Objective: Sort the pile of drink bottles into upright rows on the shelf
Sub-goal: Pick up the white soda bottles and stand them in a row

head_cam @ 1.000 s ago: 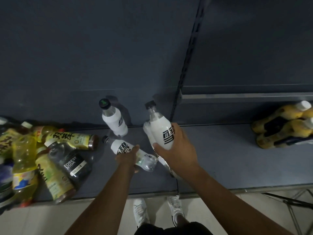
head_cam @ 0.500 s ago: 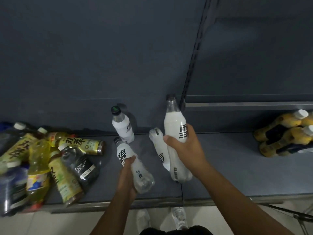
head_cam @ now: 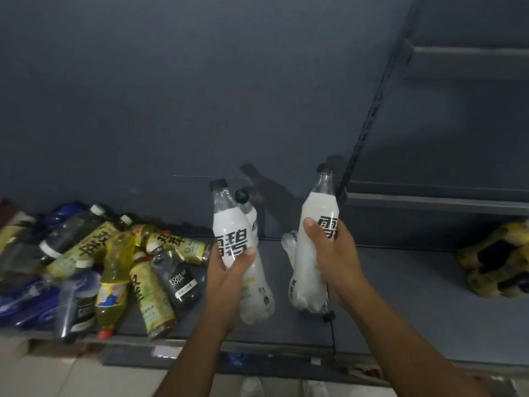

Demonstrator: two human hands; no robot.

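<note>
above the middle of the shelf [head_cam: 400, 296], the left hand [head_cam: 229, 270] grips the left white bottle [head_cam: 232, 224] and the right hand [head_cam: 335, 253] grips the right white bottle [head_cam: 320, 207], both held roughly upright. next, i judge, stand them beside the standing bottle [head_cam: 249, 207] near the back edge; the pile [head_cam: 114, 253] lies at the left end.

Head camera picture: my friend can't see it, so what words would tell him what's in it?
A person's left hand grips one white drink bottle and the right hand grips a second white bottle above a dark shelf. A pile of drink bottles lies at left; a small white bottle stands upright behind.
</note>
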